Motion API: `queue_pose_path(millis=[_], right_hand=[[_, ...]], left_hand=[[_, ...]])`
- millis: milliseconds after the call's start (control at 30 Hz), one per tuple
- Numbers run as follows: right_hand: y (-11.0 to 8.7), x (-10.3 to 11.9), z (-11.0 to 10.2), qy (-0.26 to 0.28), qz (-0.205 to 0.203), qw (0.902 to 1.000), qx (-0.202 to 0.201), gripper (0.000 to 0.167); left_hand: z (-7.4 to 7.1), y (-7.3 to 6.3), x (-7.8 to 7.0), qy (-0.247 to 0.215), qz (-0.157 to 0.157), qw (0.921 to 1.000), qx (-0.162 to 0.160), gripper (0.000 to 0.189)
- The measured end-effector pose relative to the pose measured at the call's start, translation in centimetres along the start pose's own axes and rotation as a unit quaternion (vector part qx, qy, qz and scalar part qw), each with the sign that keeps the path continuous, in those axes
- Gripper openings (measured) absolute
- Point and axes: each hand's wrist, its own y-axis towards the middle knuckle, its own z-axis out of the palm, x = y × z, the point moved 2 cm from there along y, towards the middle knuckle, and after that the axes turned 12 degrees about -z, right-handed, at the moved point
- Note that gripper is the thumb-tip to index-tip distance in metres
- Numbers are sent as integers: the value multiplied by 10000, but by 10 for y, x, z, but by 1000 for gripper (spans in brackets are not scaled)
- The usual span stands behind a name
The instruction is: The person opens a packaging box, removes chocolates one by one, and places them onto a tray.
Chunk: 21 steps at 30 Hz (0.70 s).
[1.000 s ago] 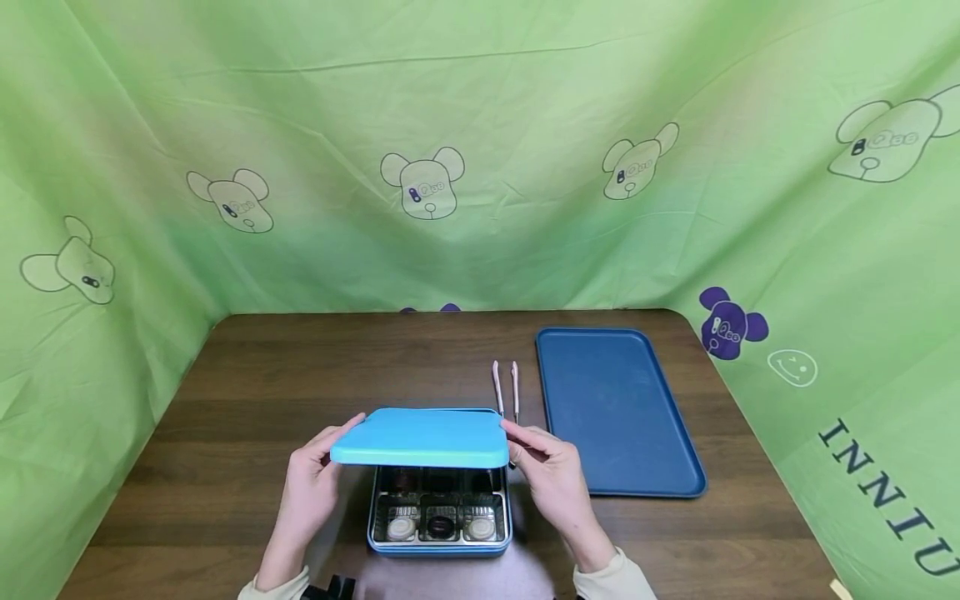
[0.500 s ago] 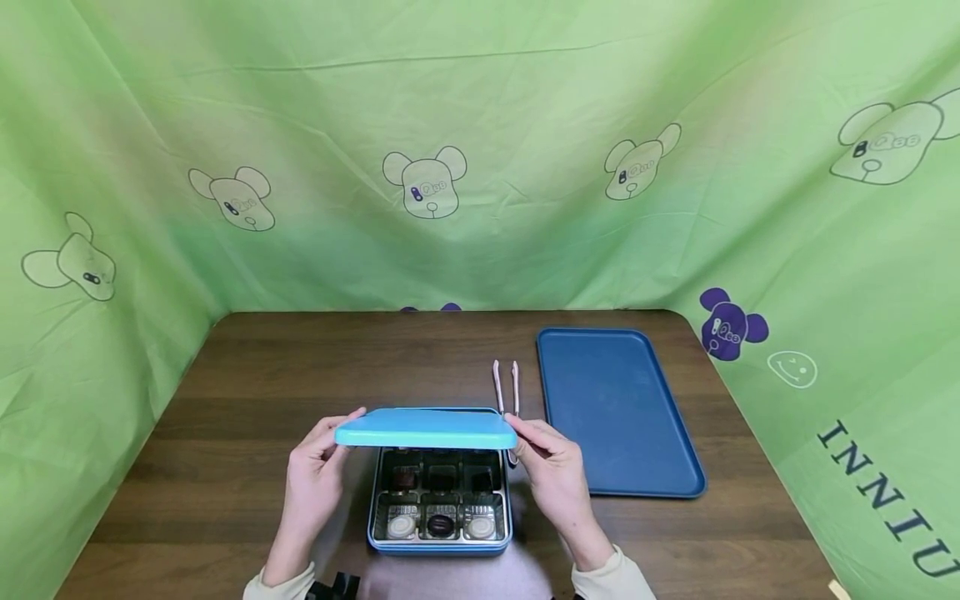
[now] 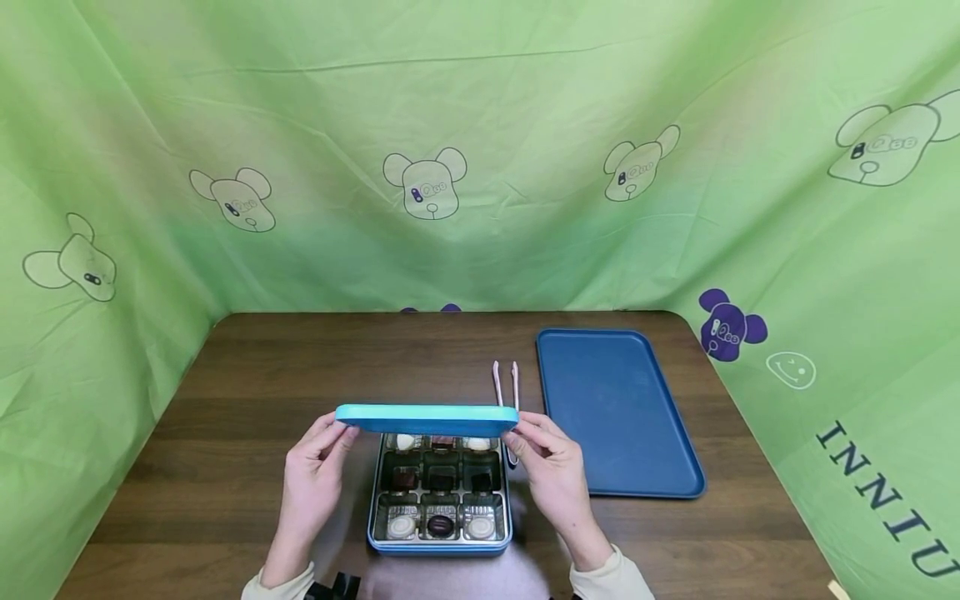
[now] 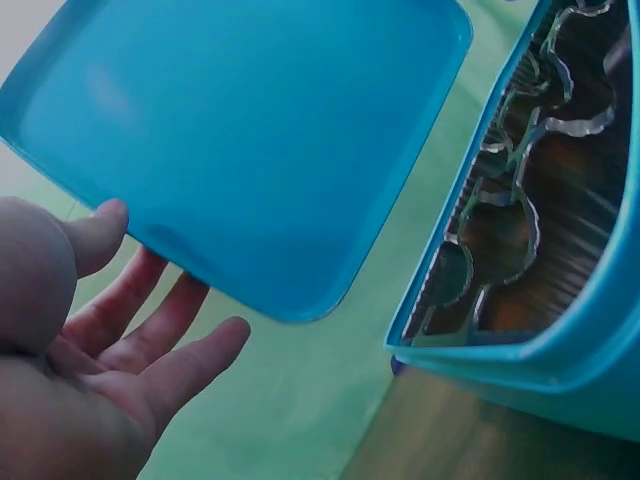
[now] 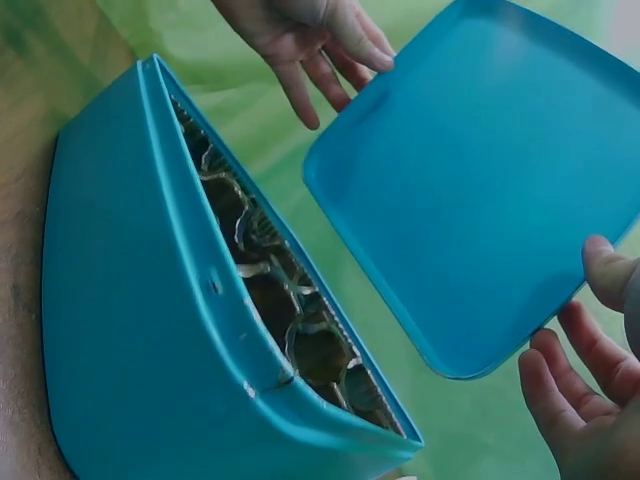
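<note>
A blue lid (image 3: 427,418) is held tilted above a blue box (image 3: 441,549), its underside facing me. My left hand (image 3: 315,479) pinches the lid's left edge between thumb and fingers. At the opposite edge, my right hand (image 3: 553,475) pinches it the same way; in the right wrist view its thumb lies on the underside of the lid (image 5: 480,190). Inside the box a clear divided insert holds chocolates, some white, like the white chocolate (image 3: 401,527), and some dark, like the dark chocolate (image 3: 440,526). The lid overlaps the box's far edge in the head view.
Pale pink-tipped tongs (image 3: 515,383) lie just right of the box, partly behind the lid and right hand. A blue tray (image 3: 622,408) lies flat further right on the wooden table (image 3: 337,358). A green printed curtain (image 3: 525,250) hangs behind.
Both hands have raised the front of the lid and tipped it back, so its underside now shows. The middle and back rows of chocolates have come into view.
</note>
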Motion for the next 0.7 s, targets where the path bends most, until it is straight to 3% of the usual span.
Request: queue_pose_path(millis=[267,500,700], right_hand=[[2,2,3,-171,288,9989,-338,17],[4,3,6,-283,345,9982,-406,16],[3,5,12,-31,393,9989,-241,17]], left_hand=[[-2,2,-3,-252,-87,9995,-159,22],[0,3,-3,-705,-748,9931,-562,20],[-5,2,-2,-492,-1002,9899,-870,17]])
